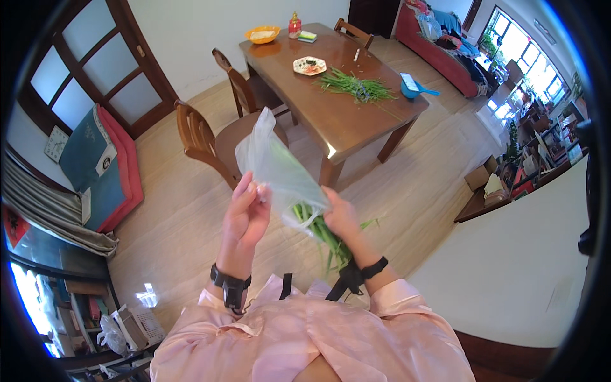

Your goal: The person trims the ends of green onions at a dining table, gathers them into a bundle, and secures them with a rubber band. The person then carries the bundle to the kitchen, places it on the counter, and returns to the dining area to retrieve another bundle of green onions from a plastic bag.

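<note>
A translucent white plastic bag [286, 167] hangs between my two hands, with part of a bunch of long green leafy stalks [329, 241] inside it. The stalk ends stick out of the bag's lower opening towards my body. My left hand [248, 210] pinches the bag's edge between thumb and fingers. At the bag's right side, my right hand [341, 215] is closed around the plastic and the stalks. Beyond them, more green stalks [360, 88] lie loose on the brown wooden table [296, 90].
The table also bears an octagonal plate [309, 66], an orange basket [262, 34], a red jar [295, 26] and a blue dipper [410, 90] with a phone on it. Wooden chairs [205, 133] stand at its left side. A white surface [515, 267] lies at my right.
</note>
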Available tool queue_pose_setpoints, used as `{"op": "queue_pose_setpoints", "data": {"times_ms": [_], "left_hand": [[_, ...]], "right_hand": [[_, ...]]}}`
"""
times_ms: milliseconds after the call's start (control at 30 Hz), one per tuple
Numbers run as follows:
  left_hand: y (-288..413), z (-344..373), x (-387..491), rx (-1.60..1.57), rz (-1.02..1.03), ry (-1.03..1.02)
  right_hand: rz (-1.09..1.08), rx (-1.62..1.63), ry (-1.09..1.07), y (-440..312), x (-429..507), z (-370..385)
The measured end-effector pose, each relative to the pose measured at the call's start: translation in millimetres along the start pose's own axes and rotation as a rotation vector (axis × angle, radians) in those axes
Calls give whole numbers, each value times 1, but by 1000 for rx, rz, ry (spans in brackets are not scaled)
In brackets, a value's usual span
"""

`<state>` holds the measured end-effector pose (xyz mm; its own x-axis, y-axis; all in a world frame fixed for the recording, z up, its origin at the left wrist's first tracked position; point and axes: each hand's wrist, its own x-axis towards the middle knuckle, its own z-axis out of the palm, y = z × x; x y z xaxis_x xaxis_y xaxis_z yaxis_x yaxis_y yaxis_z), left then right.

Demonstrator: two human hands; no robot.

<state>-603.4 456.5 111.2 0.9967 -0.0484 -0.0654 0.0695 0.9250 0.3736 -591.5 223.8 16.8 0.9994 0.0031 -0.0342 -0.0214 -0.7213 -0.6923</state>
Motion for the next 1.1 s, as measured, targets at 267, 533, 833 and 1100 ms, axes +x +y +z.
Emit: {"op": "queue_pose_setpoints", "data": {"times_ms": [267,533,833,1100], "left_hand": [[-108,91,151,62,-140,-320],[-185,108,311,124,-228,-299],[-251,83,431,246,-330,-119],[-334,95,449,358,-525,-80]], "right_hand": [[-117,183,138,83,142,-79],[-124,123,-13,155,285,-120],[-116,-96,24,232,390,-165],[91,579,-380,241,386,-283]]}}
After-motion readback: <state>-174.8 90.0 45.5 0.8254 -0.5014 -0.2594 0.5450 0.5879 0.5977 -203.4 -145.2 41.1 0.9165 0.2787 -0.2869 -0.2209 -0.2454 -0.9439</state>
